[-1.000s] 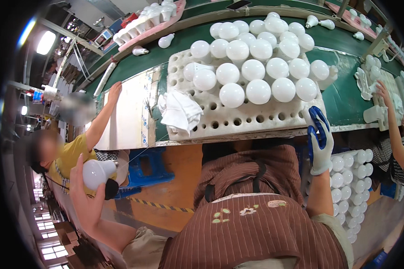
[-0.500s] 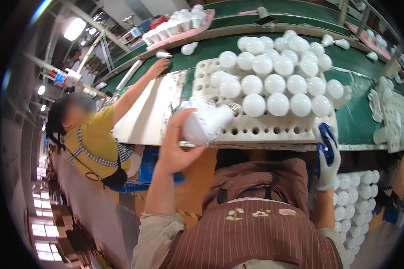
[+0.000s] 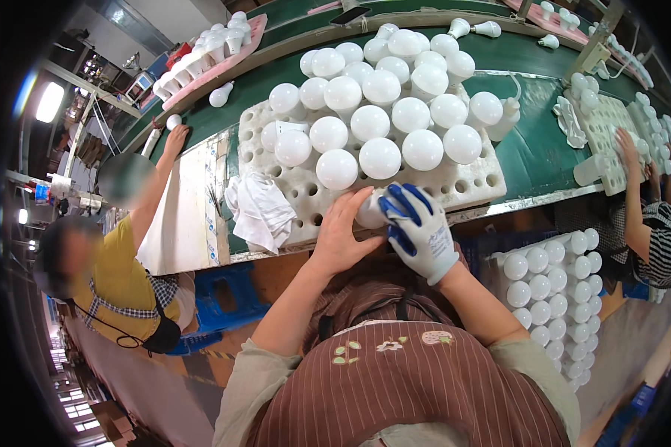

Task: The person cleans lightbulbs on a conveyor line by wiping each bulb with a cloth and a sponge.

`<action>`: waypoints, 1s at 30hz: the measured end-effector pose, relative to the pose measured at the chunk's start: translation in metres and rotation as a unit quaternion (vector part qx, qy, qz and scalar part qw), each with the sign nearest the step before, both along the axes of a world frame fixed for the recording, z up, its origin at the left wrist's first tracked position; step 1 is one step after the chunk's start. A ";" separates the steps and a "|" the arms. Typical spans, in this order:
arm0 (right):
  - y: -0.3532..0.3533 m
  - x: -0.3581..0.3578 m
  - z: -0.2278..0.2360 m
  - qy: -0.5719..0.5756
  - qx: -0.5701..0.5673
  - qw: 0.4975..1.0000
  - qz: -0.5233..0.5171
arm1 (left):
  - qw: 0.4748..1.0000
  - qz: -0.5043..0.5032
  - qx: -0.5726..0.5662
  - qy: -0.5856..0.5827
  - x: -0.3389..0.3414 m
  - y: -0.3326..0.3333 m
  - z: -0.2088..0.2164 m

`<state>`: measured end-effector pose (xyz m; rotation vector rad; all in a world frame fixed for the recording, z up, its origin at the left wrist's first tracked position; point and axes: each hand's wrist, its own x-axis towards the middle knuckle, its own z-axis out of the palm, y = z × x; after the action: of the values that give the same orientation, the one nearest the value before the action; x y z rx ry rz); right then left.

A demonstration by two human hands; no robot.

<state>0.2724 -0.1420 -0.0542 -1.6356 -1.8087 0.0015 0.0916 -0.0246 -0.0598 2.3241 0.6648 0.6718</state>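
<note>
The bulb (image 3: 370, 214) is at the near edge of the tray (image 3: 487, 170), in front of the middle of the standing bulbs (image 3: 379, 157). Only part of it shows: a plain white, smooth, rounded piece, paler than the fingers around it and a close match for the round domes behind. The two hands are together, clamped on it from either side. The bare left hand (image 3: 340, 237) has its fingers along the left side, thumb reaching in underneath; the right hand (image 3: 423, 232), in a white glove with blue-coated fingers, closes over the right side. Between them they cover most of the bulb, so its metal cap is out of sight, and I cannot tell whether it is upright or tilted, or whether it rests on the foam or is held just clear of it. The gloved fingertips also hide exactly where they press. On the tray, the front domes overlap those farther back, hiding most of their lower parts, and the crumpled white cloth (image 3: 261, 211) covers the near left corner. At the far right, a co-worker's hand (image 3: 628, 147) is small beside another tray (image 3: 605, 123), and its fingers are hard to make out.
</note>
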 end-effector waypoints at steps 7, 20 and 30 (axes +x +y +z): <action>-0.007 0.034 0.001 0.042 -0.014 0.994 -0.096 | 0.998 0.053 -0.005 -0.043 0.005 -0.008 -0.001; -0.011 0.037 0.001 0.042 -0.029 0.992 -0.118 | 0.999 0.009 0.034 0.006 0.006 -0.007 0.007; -0.008 0.039 -0.008 0.005 -0.051 0.992 -0.120 | 0.999 0.003 0.000 -0.051 0.008 -0.008 0.003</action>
<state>0.3114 -0.1503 -0.0618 -1.9119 -1.6170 -0.0051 0.0993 -0.0326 -0.0564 2.2715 0.6261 0.7881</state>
